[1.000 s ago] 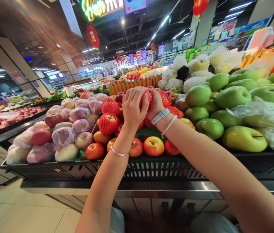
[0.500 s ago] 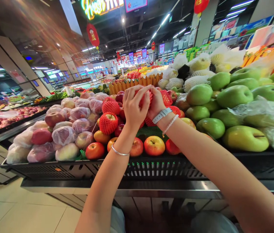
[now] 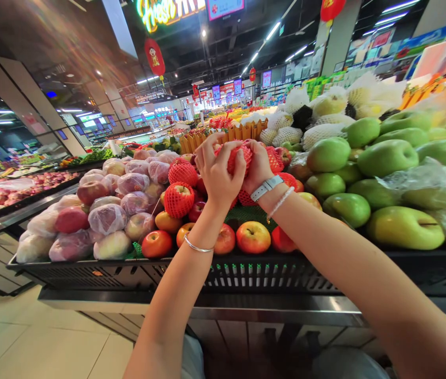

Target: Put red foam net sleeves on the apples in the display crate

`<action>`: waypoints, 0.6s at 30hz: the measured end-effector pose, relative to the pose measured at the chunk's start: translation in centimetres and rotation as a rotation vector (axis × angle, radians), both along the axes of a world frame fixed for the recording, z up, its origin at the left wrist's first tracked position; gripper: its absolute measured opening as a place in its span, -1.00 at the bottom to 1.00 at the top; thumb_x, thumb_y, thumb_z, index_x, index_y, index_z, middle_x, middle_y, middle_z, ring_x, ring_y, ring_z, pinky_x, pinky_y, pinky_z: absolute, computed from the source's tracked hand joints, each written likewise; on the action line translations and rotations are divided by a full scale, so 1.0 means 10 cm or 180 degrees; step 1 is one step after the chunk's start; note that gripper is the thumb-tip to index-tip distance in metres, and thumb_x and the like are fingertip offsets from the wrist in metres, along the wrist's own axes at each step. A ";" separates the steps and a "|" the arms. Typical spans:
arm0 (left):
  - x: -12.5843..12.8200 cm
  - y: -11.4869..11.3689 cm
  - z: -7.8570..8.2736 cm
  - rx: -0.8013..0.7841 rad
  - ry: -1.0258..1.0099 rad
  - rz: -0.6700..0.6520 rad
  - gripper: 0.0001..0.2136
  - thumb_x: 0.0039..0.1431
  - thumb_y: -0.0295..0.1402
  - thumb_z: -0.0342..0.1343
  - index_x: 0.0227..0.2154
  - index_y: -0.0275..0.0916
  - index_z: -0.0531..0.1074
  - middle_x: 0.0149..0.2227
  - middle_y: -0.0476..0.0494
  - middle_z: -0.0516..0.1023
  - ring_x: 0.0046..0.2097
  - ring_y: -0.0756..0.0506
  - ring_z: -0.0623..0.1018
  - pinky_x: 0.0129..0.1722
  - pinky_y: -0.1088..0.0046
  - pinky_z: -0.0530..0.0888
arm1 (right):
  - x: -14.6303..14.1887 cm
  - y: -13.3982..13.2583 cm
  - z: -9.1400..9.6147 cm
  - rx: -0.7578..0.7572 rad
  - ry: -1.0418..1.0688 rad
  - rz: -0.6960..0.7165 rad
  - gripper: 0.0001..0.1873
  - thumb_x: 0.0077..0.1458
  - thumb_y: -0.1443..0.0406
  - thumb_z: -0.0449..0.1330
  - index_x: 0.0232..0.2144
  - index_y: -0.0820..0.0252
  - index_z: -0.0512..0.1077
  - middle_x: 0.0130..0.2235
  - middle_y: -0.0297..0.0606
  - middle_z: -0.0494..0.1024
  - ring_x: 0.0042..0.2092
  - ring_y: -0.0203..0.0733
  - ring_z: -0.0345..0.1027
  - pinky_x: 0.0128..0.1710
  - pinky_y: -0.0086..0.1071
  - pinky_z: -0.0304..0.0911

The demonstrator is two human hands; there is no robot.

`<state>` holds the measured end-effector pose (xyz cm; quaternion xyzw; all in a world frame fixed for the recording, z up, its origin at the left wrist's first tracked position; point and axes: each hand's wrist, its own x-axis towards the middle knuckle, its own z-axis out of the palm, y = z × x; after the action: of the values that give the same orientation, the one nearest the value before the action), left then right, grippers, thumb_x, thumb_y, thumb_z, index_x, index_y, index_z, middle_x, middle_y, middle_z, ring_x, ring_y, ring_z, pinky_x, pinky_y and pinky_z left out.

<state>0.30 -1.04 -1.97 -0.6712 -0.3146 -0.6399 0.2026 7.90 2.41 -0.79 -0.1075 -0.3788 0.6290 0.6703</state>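
Above the back of the apple display, both my hands meet around an apple in a red foam net (image 3: pixel 242 157). My right hand (image 3: pixel 259 171), with a watch at the wrist, wraps its right side. My left hand (image 3: pixel 219 171) curves round the left side, its thumb lying against the net and its other fingers loosely bent. Their tips are partly hidden. Below the hands lie another netted apple (image 3: pixel 179 200), several bare red apples and a red-yellow apple (image 3: pixel 253 237) in the front row.
Plastic-wrapped fruit (image 3: pixel 107 218) is piled on the left, large green fruit (image 3: pixel 346 209) on the right. A black slotted crate (image 3: pixel 262 276) edges the front. Behind stands a low wooden picket fence (image 3: pixel 223 138). White-netted fruit (image 3: pixel 327 131) sits at the back right.
The fingers of my left hand have lifted and spread a little, showing more of the netted apple. My right hand stays around it. The view has shifted slightly.
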 end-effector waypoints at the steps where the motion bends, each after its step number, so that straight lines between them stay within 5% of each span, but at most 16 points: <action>1: 0.00 0.01 0.00 -0.0004 -0.0040 0.0000 -0.56 0.31 0.03 -0.19 -0.21 -0.13 0.49 0.04 -0.21 0.44 0.18 -0.20 0.36 0.22 0.12 0.26 | 0.01 -0.02 0.02 -0.0086 0.0113 0.0087 -0.81 0.10 0.22 0.00 -0.54 0.09 0.21 -0.58 -0.43 0.38 -0.48 -0.27 0.33 -0.26 -0.29 0.44; 7: -0.01 0.07 0.02 -0.0269 0.0127 -0.0382 -0.55 0.36 -0.02 -0.26 -0.07 -0.19 0.41 -0.02 -0.23 0.54 0.07 -0.12 0.49 0.15 0.27 0.37 | 0.04 -0.10 0.08 -0.0280 0.0435 0.0147 -0.84 0.11 0.23 0.09 -0.50 0.11 0.29 -0.58 -0.46 0.41 -0.47 -0.30 0.35 -0.28 -0.37 0.43; 11: -0.02 0.06 0.03 -0.0452 0.0209 -0.0141 -0.54 0.36 -0.01 -0.27 -0.10 -0.21 0.41 -0.07 -0.24 0.56 0.02 -0.14 0.51 0.09 0.26 0.40 | 0.03 -0.09 0.08 -0.0312 0.0526 0.0211 -0.78 0.09 0.16 0.16 -0.51 0.11 0.31 -0.54 -0.44 0.47 -0.42 -0.27 0.41 -0.25 -0.32 0.45; 18: -0.01 0.05 0.03 -0.0771 0.0263 -0.0015 -0.56 0.37 -0.05 -0.29 -0.14 -0.22 0.40 -0.11 -0.25 0.54 -0.02 -0.14 0.51 0.05 0.27 0.39 | 0.03 -0.03 0.08 -0.0663 0.0617 0.0065 -0.76 0.13 0.33 0.02 -0.58 0.14 0.30 -0.59 -0.43 0.44 -0.50 -0.32 0.35 -0.30 -0.36 0.44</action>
<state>0.19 -0.53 -1.66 -0.7173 -0.3794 -0.5695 0.1313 8.17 2.08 0.02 -0.1115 -0.2460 0.6791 0.6825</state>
